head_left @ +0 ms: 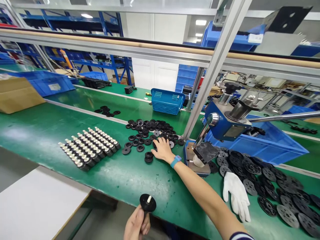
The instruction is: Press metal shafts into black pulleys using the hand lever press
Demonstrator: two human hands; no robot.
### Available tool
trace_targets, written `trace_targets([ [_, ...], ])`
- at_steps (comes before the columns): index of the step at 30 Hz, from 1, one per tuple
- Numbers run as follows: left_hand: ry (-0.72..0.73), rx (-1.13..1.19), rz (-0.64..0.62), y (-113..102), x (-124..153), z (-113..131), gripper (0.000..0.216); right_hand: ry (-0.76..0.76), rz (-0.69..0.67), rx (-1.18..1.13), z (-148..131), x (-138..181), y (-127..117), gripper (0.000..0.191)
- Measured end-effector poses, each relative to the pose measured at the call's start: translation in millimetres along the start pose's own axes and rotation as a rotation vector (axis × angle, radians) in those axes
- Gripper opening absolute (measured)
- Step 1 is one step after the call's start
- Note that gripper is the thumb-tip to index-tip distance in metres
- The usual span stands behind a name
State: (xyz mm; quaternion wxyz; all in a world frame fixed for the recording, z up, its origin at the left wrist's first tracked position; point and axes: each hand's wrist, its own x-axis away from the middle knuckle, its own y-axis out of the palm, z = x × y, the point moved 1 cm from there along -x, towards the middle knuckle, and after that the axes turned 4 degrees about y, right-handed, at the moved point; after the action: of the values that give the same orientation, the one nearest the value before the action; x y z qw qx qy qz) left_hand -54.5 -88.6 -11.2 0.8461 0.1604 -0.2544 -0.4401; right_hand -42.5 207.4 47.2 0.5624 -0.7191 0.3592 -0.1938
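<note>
Nearest, at the front edge of the green desk [120, 180], holding a black disc part [145, 204] in the left hand [137, 224], clamped from below between thumb and fingers, tilted, with a short white pin [149, 199] on its upper face. Lower left, beside the desk, a white board [42, 200]. To the right on the desk, a white glove [236, 195] laid flat, just beside a loose spread of large slotted discs [250, 187]. Farther in, reaching with the right hand [163, 150], palm down, fingers spread apart, over the near side of a scatter of small black discs [150, 126]; under the palm, too hidden to tell. Around that wrist, a blue band [176, 160]. Near the thumb, two stacked discs [148, 158]. Well to the left, close rows of black parts with white tops [90, 146], standing upright. Right of the scatter, a blue lever press [221, 121], and behind it a blue crate [277, 143]. Beyond, a smaller cluster of black discs [107, 111] and a teal basket [165, 106]. Far left, a cardboard box [21, 95] in front of another blue crate [51, 86]. Farthest back, blue shelving [103, 26]
</note>
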Motion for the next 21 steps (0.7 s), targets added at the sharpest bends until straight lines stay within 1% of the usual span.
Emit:
trace_targets([
  [4, -0.011, -0.029, -0.003, 16.5, 1.6, 9.3, 0.057, -0.021, 0.008, 0.003, 14.7, 48.7, -5.2, 0.045],
  [8, -0.001, -0.030, -0.022, 33.9, 4.4, 14.4, 0.055, -0.017, 0.027, 0.006, 23.8, 79.0, -10.4, 0.042],
  [11, 0.001, -0.029, -0.043, 41.1, 7.9, 14.5, 0.056, -0.002, 0.045, 0.002, 27.8, 89.6, -12.9, 0.038],
  [14, 0.003, -0.040, -0.074, 43.8, 10.6, 14.3, 0.055, 0.006, 0.051, -0.009, 31.0, 94.2, -14.7, 0.036],
  [17, -0.004, -0.056, -0.098, 46.7, 11.8, 15.7, 0.056, 0.024, 0.067, -0.019, 33.8, 95.5, -16.6, 0.038],
  [21, -0.009, -0.060, -0.139, 56.1, 12.0, 18.3, 0.054, 0.049, 0.095, -0.054, 31.8, 96.6, -22.6, 0.042],
])
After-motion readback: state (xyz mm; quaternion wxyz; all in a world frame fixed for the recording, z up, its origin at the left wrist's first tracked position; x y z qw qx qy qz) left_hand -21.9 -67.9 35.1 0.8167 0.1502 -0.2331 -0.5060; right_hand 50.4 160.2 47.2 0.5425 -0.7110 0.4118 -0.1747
